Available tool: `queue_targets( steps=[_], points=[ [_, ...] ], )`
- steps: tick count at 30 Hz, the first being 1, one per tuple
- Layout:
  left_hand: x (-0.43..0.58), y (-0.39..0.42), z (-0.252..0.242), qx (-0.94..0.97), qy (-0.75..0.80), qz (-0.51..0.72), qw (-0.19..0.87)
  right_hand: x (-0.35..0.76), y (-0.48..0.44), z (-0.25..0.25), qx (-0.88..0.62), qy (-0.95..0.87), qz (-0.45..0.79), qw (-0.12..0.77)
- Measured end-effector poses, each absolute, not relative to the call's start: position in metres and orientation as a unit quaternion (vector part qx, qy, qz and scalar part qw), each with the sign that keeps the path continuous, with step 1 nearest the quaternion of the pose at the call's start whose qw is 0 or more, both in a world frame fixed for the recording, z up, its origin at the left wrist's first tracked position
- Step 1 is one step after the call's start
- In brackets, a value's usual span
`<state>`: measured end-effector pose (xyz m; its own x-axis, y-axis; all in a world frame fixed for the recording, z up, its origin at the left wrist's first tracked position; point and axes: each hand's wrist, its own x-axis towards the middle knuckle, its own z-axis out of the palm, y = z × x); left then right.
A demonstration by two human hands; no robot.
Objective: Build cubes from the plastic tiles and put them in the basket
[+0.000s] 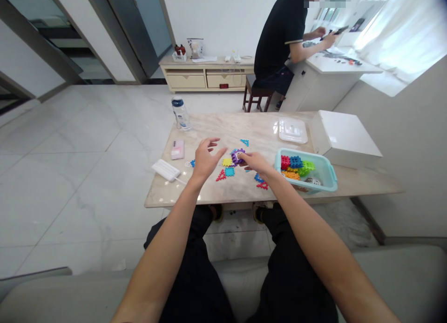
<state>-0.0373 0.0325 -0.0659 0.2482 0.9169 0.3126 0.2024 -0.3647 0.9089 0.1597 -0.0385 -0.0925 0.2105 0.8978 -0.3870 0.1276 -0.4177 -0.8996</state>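
My right hand grips a purple notched building piece between thumb and fingers, over the middle of the table. To its left, my left hand is held with fingers spread and nothing in it. Under and between the hands lie a yellow square piece, a teal square piece and a red triangle piece. A blue triangle piece lies farther back. Below my right wrist are a blue piece and a red piece. A small blue piece shows beside my left hand.
A teal bin of colourful pieces stands at the right, with a clear lid and a white box behind. At left are a bottle, a pink packet and a white power strip. A person sits beyond.
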Motion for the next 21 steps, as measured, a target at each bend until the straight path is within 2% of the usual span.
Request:
queue_targets(
  steps=[2,6,11,21],
  points=[
    [-0.042,0.037,-0.069,0.631,0.438,0.494,0.407,0.161,-0.044,-0.119,-0.749,-0.415,0.428,0.290],
    [-0.052,0.041,-0.072,0.535,0.459,0.539,0.461,0.159,-0.059,-0.167,-0.789,-0.428,0.389,0.207],
    [-0.050,0.039,-0.077,0.488,0.466,0.516,0.529,0.159,-0.071,-0.195,-0.800,-0.449,0.369,0.146],
    [-0.047,0.030,-0.068,0.539,0.472,0.498,0.489,0.166,-0.068,-0.204,-0.825,-0.441,0.347,0.057]
  ],
)
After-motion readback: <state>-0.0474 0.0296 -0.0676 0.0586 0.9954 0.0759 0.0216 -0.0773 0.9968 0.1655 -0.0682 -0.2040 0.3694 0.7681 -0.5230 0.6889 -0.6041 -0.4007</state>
